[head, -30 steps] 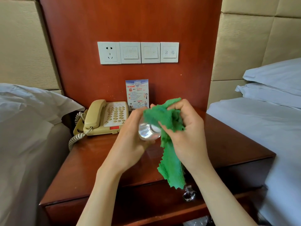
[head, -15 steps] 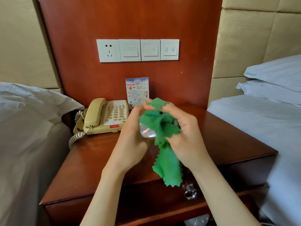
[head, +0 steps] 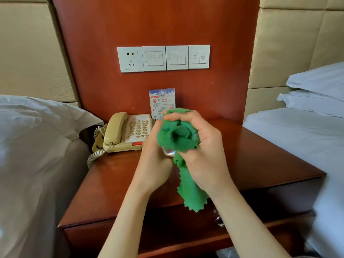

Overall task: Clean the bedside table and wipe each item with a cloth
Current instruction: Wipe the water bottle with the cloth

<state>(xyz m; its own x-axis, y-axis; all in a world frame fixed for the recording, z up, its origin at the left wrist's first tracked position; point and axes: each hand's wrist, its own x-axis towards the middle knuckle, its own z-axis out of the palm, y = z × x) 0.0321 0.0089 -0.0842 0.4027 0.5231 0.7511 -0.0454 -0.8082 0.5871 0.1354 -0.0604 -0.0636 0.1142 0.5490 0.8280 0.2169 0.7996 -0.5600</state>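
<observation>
Over the wooden bedside table (head: 111, 183) my left hand (head: 154, 164) grips a clear glass (head: 168, 152), of which only a small shiny part shows. My right hand (head: 206, 151) clutches a green cloth (head: 178, 136) bunched over the top of the glass, with the cloth's loose end hanging down to the table's front edge. A beige telephone (head: 126, 133) sits at the back left of the table. A small printed card (head: 162, 101) stands against the wooden wall panel behind my hands.
White-sheeted beds flank the table, one on the left (head: 37, 146) and one on the right (head: 297, 138) with stacked pillows (head: 320, 90). A socket and switches (head: 163, 57) are on the panel. A metal drawer knob (head: 220, 221) sticks out below the tabletop.
The cloth has been pushed further over the glass, hiding most of it, and my right hand has turned around it. Both hands stay in the same place above the table.
</observation>
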